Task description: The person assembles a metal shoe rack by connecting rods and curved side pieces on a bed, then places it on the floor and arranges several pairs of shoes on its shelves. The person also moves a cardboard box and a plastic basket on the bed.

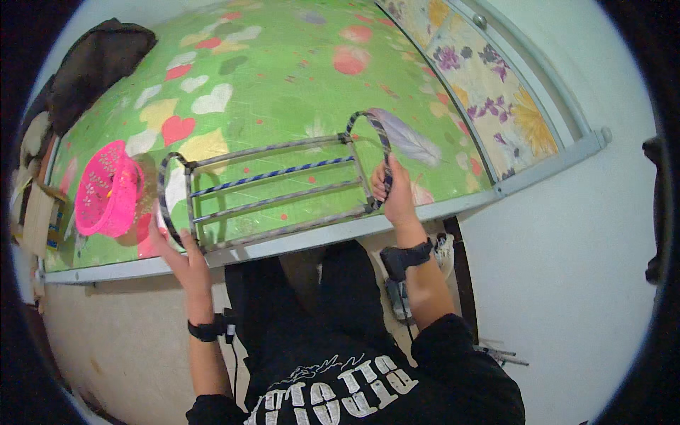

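Observation:
A small tube rack [276, 171] extends over the green heart-patterned surface, close to its near edge. It has grey and blue-striped crossbars, black corner joints and a curved striped tube at each end. My right hand [394, 190] is closed around the curved tube at the right end. At the left end, the lower part of the other curved tube lies between the thumb and fingers of my left hand [185, 256], which holds it near the lower corner with the fingers fairly straight. My left fingertips are partly hidden by the rack.
Left of the rack stands a pink perforated plastic basket [99, 190] with small items inside. A dark cloth [106, 64] lies at the far left. A pale metal rail [312, 230] edges the surface, and a flower-patterned panel [489, 92] borders the right side.

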### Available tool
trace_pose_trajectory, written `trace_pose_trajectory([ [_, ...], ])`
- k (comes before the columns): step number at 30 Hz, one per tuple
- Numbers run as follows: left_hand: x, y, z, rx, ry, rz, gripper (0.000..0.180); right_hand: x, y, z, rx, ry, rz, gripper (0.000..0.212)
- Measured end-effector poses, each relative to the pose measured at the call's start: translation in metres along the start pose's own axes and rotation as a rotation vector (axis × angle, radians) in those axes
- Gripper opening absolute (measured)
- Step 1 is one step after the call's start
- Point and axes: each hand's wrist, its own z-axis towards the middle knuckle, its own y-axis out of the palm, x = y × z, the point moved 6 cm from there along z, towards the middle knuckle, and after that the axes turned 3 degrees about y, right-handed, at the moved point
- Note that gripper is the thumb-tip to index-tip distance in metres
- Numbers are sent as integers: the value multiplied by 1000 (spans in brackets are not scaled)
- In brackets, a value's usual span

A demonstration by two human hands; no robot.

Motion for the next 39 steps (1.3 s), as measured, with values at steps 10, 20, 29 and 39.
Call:
trace_pose_trajectory([
  [10,177,217,-87,-697,306,-99,40,14,-7,3,37,-18,-104,53],
  [20,160,253,-100,-606,273,-126,24,29,-20,11,100,-115,-69,56],
  [29,158,258,-100,-624,273,-124,25,33,-21,13,83,-170,-80,57],
  [39,156,259,-99,-577,259,-146,26,38,-22,9,135,-230,-125,56],
])
